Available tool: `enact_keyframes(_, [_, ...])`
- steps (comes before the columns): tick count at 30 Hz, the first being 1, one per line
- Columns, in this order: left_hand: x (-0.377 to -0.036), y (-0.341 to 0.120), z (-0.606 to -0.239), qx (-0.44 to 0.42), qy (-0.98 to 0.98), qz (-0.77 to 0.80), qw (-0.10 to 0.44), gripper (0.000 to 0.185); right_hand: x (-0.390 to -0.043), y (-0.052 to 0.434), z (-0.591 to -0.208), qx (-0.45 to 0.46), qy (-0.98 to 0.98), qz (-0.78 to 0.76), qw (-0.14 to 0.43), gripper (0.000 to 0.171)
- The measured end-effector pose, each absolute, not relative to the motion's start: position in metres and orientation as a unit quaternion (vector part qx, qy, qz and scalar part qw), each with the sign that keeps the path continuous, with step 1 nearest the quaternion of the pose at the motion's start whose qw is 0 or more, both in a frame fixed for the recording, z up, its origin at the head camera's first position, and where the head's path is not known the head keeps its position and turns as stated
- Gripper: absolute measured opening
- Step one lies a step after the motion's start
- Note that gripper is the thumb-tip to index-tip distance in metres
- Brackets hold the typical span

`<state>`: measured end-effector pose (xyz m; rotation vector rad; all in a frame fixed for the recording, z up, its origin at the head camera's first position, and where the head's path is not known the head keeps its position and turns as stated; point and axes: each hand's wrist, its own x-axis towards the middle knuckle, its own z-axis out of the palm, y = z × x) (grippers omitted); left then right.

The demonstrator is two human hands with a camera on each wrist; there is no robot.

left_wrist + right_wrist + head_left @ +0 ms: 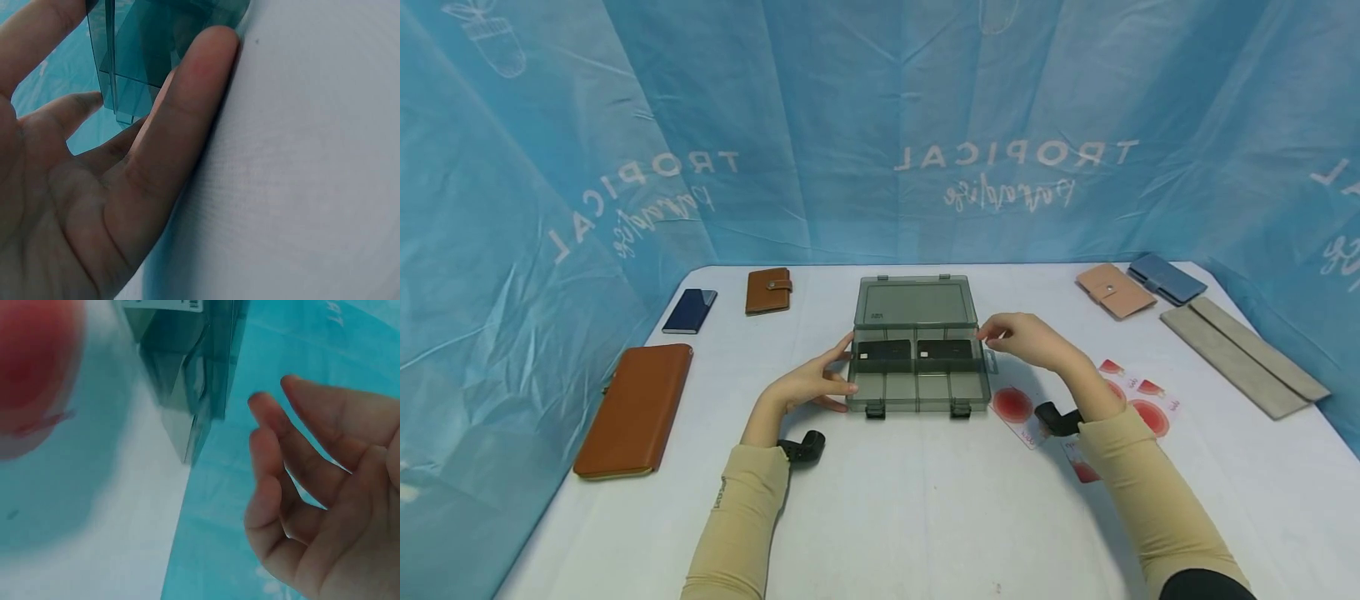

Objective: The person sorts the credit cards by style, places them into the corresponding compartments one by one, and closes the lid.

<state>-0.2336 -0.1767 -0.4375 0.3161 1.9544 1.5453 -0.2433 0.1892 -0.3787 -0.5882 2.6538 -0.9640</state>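
Observation:
A translucent grey-green plastic organizer case (932, 386) lies on the table with its lid (917, 300) raised at the back. Dividers split it into compartments. Two flat black blocks (883, 357), each with a small white label, sit side by side in its back row. My left hand (808, 383) rests on the case's left side, fingers extended along the wall (134, 69) and the little finger close to the tabletop. At the right edge hovers my right hand (1026, 337), fingers loosely bent; in the right wrist view this hand (331, 487) holds nothing and is apart from the case.
Cards with red fruit prints (1150, 417) lie under my right forearm. A large brown notebook (636, 408), a dark blue booklet (689, 311) and a small brown wallet (767, 292) are left. Tan wallet (1116, 290), blue wallet (1167, 278) and grey folder (1243, 358) lie right.

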Motion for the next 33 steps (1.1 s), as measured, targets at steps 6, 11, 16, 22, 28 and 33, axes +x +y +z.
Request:
enact_keyframes(6, [-0.232, -0.178, -0.434, 0.122, 0.745, 0.579, 0.309, 0.098, -0.228, 0.215, -0.389, -0.201, 0.905, -0.316, 0.204, 0.020])
enact_keyframes(11, [-0.233, -0.179, -0.432, 0.125, 0.746, 0.577, 0.307, 0.096, -0.220, 0.216, -0.399, -0.188, 0.897, -0.288, 0.276, 0.057])
enact_keyframes(16, [-0.234, -0.178, -0.433, 0.126, 0.744, 0.578, 0.311, 0.097, -0.218, 0.211, -0.409, -0.186, 0.920, -0.218, 0.267, 0.064])
enact_keyframes(22, [-0.234, -0.177, -0.437, 0.115, 0.743, 0.580, 0.313, 0.096, -0.221, 0.221, -0.416, -0.174, 0.931, -0.226, 0.226, 0.053])
enact_keyframes(28, [-0.232, -0.176, -0.439, 0.115, 0.748, 0.575, 0.312, 0.095, -0.228, 0.237, -0.415, -0.064, 0.905, -0.392, 0.153, 0.047])
enact_keyframes(33, [-0.233, -0.176, -0.437, 0.111, 0.747, 0.578, 0.309, 0.095, -0.231, 0.244, -0.413, -0.026, 0.869, -0.483, 0.108, 0.048])
